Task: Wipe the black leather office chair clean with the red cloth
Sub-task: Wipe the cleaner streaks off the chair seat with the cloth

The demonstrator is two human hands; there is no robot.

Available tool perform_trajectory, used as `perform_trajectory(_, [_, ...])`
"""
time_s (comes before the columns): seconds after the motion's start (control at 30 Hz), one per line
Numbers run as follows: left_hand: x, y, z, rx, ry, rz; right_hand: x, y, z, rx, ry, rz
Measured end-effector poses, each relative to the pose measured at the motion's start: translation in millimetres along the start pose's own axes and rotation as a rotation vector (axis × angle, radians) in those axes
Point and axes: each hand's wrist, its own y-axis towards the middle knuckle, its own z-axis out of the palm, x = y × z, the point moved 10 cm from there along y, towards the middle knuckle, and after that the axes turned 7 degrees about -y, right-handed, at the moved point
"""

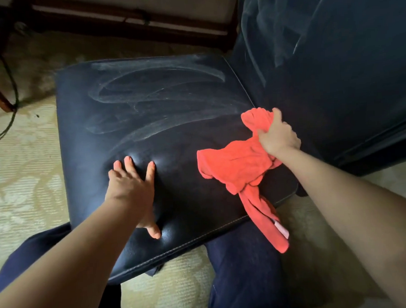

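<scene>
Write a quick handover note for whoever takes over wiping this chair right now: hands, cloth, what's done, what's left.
Left hand open, pressed flat on the seat near its front edge.
Right hand grips the red cloth beside the backrest; the cloth's tail hangs over the seat's front edge.
Done: the near seat looks dark and streak-free.
Left: whitish streaks across the far seat and on the backrest.

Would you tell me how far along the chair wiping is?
On the near side, the seat looks dark and streak-free, likely done. The right hand grips the red cloth at the seam beside the backrest; the left hand presses flat on the seat. Pending: pale streaks across the far half and the backrest.
</scene>
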Motion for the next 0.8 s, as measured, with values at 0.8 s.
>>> perform_trajectory(0.8, [2,0,3,-0.061,-0.095,0.032,161,-176,40,0.098,-0.244,-1.064])
